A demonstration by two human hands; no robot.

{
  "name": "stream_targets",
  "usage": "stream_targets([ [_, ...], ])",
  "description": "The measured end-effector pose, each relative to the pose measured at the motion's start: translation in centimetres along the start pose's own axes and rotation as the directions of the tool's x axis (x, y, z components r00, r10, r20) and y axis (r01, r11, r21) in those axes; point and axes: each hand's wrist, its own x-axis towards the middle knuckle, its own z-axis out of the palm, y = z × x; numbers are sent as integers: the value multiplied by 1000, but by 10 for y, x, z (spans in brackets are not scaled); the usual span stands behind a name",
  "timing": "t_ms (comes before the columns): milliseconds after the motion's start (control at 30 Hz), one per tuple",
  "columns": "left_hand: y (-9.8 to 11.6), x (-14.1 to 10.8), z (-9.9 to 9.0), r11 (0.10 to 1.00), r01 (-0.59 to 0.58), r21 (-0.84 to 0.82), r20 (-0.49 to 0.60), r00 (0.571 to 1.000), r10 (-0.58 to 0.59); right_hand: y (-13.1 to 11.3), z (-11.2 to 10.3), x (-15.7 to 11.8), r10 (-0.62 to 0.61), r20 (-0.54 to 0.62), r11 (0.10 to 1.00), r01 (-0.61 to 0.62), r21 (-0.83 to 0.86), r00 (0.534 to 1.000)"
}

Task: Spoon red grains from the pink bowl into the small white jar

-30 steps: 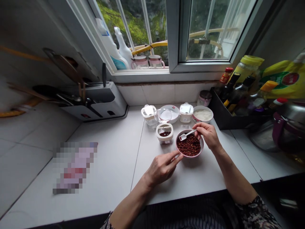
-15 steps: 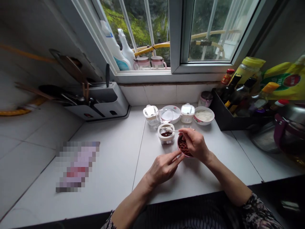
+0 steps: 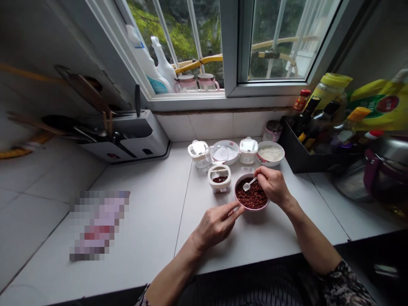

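- Spoon [image 3: 246,186] swung from jar [image 3: 219,188] back over bowl [image 3: 254,210].
- Left hand [image 3: 215,225] touched the bowl's rim, seemingly steadying it; grip unclear.
- Right hand [image 3: 272,185] pinched the spoon's handle, leaving its head free over flakes [image 3: 255,199].
- Beyond, jar stood open, apparently for access.

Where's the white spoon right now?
Head view, right of centre: the white spoon is in the right hand, its tip over the pink-rimmed bowl of dark red pieces.
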Motion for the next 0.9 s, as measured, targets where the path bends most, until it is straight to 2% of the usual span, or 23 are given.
stream_targets([
  [133,0,1,0,1000,-3,6,-7,1000,3,-2,7,-1,-3,86,1000,1,25,996],
  [333,1,1,0,1000,-5,6,-3,1000,5,3,3,0,109,54,984,-115,139,993],
  [733,0,2,0,1000,-12,3,-21,1000,12,6,3,0,142,64,971,-152,186,988],
  [900,0,2,-1,1000,-14,13,-17,1000,15,5,2,1,213,102,916,-235,326,972],
])
